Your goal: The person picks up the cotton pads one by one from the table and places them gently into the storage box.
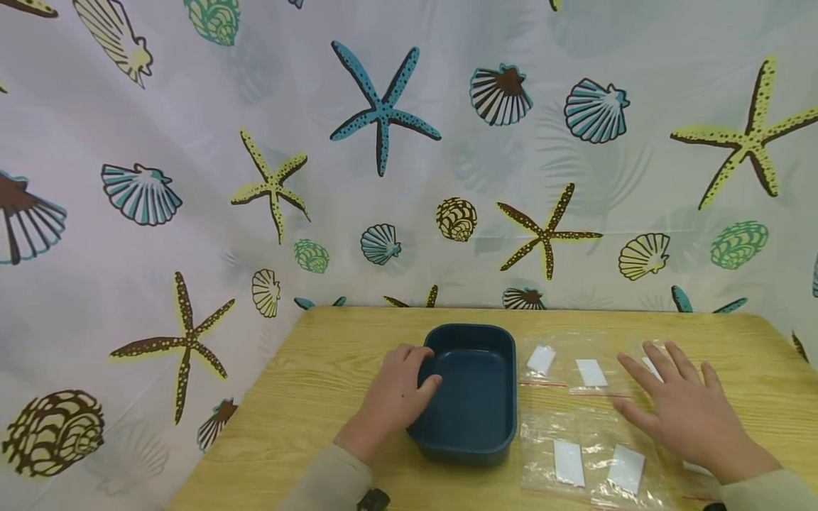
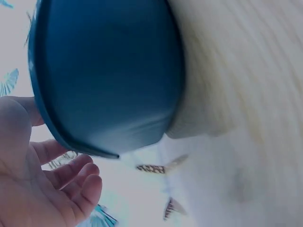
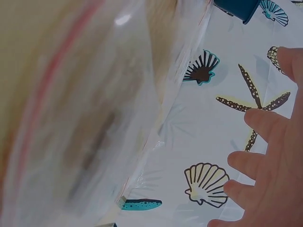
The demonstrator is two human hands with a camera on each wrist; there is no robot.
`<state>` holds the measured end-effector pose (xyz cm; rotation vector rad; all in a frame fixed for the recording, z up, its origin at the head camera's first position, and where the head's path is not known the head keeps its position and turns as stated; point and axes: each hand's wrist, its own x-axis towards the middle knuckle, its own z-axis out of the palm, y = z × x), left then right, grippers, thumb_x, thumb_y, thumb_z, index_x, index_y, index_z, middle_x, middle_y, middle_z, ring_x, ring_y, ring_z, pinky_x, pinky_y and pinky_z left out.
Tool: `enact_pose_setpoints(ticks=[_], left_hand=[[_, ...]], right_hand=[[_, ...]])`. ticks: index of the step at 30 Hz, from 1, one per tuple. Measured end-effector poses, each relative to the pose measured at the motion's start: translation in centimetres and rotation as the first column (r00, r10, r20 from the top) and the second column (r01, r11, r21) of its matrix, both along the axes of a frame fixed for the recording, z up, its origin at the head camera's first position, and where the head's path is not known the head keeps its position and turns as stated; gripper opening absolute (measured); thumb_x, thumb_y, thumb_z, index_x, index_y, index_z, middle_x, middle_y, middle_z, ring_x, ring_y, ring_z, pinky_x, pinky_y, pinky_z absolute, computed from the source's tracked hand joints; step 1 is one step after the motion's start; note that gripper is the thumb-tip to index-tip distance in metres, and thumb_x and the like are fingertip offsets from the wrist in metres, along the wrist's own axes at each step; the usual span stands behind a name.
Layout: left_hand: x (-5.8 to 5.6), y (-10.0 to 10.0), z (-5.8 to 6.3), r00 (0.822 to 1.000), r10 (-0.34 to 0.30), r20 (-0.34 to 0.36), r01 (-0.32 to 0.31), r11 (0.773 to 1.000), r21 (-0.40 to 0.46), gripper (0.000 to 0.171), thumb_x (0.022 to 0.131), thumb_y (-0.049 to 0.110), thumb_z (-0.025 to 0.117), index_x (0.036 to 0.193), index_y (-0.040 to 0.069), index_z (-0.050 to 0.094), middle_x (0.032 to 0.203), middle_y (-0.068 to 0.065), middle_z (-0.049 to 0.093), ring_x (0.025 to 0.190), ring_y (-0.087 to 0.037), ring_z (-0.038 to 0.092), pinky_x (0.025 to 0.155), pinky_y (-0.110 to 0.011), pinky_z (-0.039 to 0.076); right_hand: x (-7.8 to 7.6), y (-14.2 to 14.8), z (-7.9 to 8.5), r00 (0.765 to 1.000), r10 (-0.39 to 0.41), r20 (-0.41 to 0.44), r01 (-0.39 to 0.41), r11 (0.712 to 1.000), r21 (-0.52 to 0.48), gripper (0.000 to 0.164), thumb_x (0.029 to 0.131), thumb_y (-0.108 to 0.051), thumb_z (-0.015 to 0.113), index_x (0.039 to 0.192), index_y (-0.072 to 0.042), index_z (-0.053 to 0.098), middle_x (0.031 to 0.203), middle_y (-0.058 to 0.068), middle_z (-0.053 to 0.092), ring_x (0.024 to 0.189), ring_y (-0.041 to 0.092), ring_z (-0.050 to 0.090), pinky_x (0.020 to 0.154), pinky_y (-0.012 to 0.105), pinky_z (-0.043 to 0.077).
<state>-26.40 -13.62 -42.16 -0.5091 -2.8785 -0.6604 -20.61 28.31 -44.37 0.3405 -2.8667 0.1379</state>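
Observation:
A dark blue rectangular bin (image 1: 469, 397) stands on the table with its open top up. My left hand (image 1: 399, 387) is at its left rim; thumb and index finger reach over the edge, loosely bent. In the left wrist view, the bin's outer wall (image 2: 113, 71) fills the upper middle, and the left hand (image 2: 42, 175) lies beside the rim, palm visible. Fingers spread, my right hand (image 1: 690, 408) is over the clear zip bags at the right and partly hides some. A blurred bag (image 3: 94, 113) is close to the right wrist camera, apart from the right hand (image 3: 270, 161).
Several clear zip bags with white rectangular pieces lie in rows right of the bin, among them a front bag (image 1: 569, 461) and a back bag (image 1: 591, 372). The wooden table (image 1: 332, 362) meets a curtain (image 1: 447, 163) printed with shells and starfish.

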Motion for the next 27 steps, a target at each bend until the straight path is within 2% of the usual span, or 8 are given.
enact_pose_setpoints(ticks=[2,5,8,12,17,23,27], left_hand=[[-0.4,-0.5,-0.4,0.998,0.034,0.056,-0.039,0.995,0.089,0.048,0.102,0.033,0.061,0.144,0.01,0.053,0.141,-0.014,0.049,0.127,-0.032,0.05,0.099,-0.05,0.048],[-1.1,-1.4,-0.9,0.983,0.049,0.176,-0.09,0.968,0.233,0.051,0.103,0.031,0.06,0.147,0.008,0.049,0.138,-0.015,0.049,0.119,-0.032,0.055,0.093,-0.049,0.05],[-1.8,-2.1,-1.5,0.96,0.02,0.281,-0.123,0.927,0.355,0.053,0.103,0.029,0.06,0.148,0.005,0.046,0.128,-0.014,0.054,0.104,-0.03,0.06,0.082,-0.046,0.054],[-2.3,-3.0,-2.4,0.927,-0.048,0.371,-0.134,0.883,0.449,0.055,0.103,0.029,0.059,0.149,0.003,0.045,0.115,-0.012,0.059,0.087,-0.024,0.061,0.07,-0.04,0.054],[-2.7,-3.3,-3.2,0.893,-0.142,0.428,-0.128,0.83,0.543,0.056,0.104,0.028,0.059,0.151,0.002,0.043,0.107,-0.011,0.062,0.079,-0.021,0.059,0.066,-0.036,0.053],[-3.0,-3.7,-3.8,0.846,-0.26,0.465,-0.155,0.714,0.682,0.052,0.105,0.021,0.056,0.152,0.003,0.042,0.106,-0.013,0.06,0.08,-0.02,0.061,0.066,-0.032,0.052],[-3.2,-4.0,-4.3,0.825,-0.321,0.465,-0.155,0.663,0.732,0.05,0.106,0.017,0.054,0.153,0.003,0.041,0.108,-0.015,0.061,0.085,-0.021,0.065,0.07,-0.033,0.055]], right_hand=[[0.0,0.0,0.0,1.0,-0.001,0.003,0.001,1.0,0.002,0.075,0.098,-0.067,0.048,0.155,-0.019,0.041,0.158,0.024,0.031,0.145,0.051,0.018,0.101,0.082,0.015],[0.0,0.0,-0.1,1.0,-0.003,0.01,0.003,1.0,0.005,0.076,0.098,-0.068,0.047,0.155,-0.018,0.041,0.158,0.024,0.03,0.145,0.051,0.018,0.101,0.082,0.015],[0.0,0.1,-0.1,1.0,-0.005,0.019,0.005,1.0,0.005,0.076,0.098,-0.067,0.048,0.155,-0.018,0.041,0.158,0.024,0.03,0.145,0.051,0.018,0.101,0.082,0.015],[-0.1,0.2,-0.2,1.0,-0.005,0.03,0.005,1.0,0.001,0.076,0.098,-0.067,0.048,0.155,-0.018,0.041,0.158,0.025,0.029,0.144,0.052,0.018,0.101,0.081,0.015],[0.0,0.5,0.0,0.999,0.001,0.036,0.0,1.0,-0.01,0.075,0.098,-0.066,0.05,0.155,-0.018,0.041,0.158,0.025,0.028,0.144,0.052,0.018,0.101,0.081,0.016],[-0.3,1.1,0.3,0.999,0.021,0.036,-0.02,1.0,-0.024,0.075,0.097,-0.065,0.053,0.154,-0.017,0.042,0.158,0.025,0.029,0.144,0.052,0.021,0.1,0.082,0.018],[-0.9,2.0,0.0,0.996,0.061,0.066,-0.056,0.995,-0.078,0.076,0.097,-0.062,0.056,0.155,-0.015,0.041,0.157,0.028,0.029,0.141,0.056,0.024,0.096,0.082,0.025]])
